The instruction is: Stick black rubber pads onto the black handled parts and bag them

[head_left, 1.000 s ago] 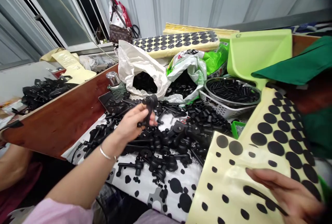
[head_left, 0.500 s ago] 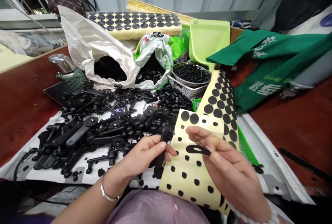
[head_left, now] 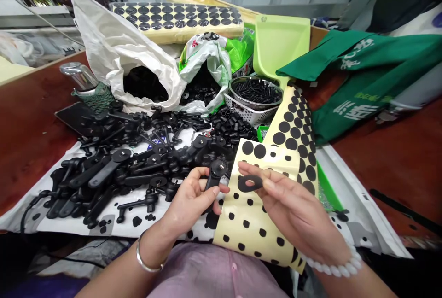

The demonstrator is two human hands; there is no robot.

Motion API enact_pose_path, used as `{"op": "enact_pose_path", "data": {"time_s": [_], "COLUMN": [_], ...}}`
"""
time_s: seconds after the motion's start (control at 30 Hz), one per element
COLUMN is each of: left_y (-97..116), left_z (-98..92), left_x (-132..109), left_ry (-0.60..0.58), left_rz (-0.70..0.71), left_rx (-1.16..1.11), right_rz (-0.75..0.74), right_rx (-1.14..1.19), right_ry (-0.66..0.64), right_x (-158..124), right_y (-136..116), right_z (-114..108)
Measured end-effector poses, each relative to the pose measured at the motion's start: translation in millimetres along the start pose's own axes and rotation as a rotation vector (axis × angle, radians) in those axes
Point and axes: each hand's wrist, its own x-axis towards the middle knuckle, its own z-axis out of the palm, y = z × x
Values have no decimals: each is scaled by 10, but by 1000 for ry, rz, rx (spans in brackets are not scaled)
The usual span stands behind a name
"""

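My left hand (head_left: 192,199) is closed round a black plastic arm piece (head_left: 214,172) with a round head, held upright near the table's front. My right hand (head_left: 293,210) pinches a black ring-shaped sticker (head_left: 249,182) between thumb and fingers, just right of that piece. Under my right hand lies a yellow backing sheet (head_left: 250,224) with small black dots left where rings were peeled off. A second yellow sheet of full black round pads (head_left: 292,127) leans behind it. A heap of black plastic arm parts (head_left: 131,169) covers the white cloth to the left.
Two open plastic bags (head_left: 148,81) of black parts sit behind the heap, beside a metal bowl of black screws (head_left: 255,91) in a white basket. A lime dustpan (head_left: 279,44), a stack of pad sheets (head_left: 176,19), a green cloth bag (head_left: 362,77) and a phone (head_left: 71,116) lie around.
My left hand brought the black arm piece from above the heap down to the front. My right hand lifted off the sheet with a ring sticker and turned it flat toward the piece.
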Motion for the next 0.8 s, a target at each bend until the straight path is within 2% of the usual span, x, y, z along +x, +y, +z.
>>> {"op": "enact_pose_path", "data": {"time_s": [0.2, 0.4, 0.8], "left_y": [-25, -24, -113], "left_z": [-29, -20, 39], "left_x": [-17, -4, 44], "left_ry": [-1, -111, -182], "left_rz": [7, 30, 87], "left_rx": [-56, -74, -86], "right_rz": [-8, 32, 117], "right_rx": [14, 0, -49], "right_ry": [14, 5, -2], "right_x": [33, 72, 98], "right_y": [-8, 1, 45], "right_z": [32, 86, 86]}}
